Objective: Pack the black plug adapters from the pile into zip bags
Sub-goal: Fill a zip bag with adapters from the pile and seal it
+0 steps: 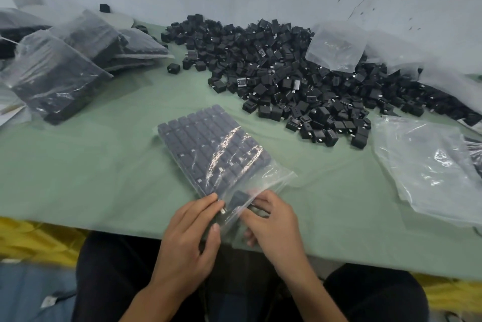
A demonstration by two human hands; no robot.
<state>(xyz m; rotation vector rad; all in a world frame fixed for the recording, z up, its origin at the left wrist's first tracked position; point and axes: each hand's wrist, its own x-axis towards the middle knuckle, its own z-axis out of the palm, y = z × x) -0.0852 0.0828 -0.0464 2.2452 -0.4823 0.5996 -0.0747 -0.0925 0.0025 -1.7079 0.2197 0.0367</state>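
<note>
Green counter [78, 165], pile [300, 74] upper right, left hand [187, 238] and right hand [273, 227] pinching the near-full zip bag [208, 149] mouth lower centre around one adapter [238, 197], so pressing the zip closed is probably next.

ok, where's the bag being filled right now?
Head view, centre: zip bag on the green table by its front edge, mouth gripped by left hand and right hand.

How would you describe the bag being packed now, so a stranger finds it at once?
On the green table, look between the black pile and the near edge. The bag lies there, adapters in neat rows. Unlike the full bags at left and empty bags at right, it has the left hand and right hand at its mouth.
</note>
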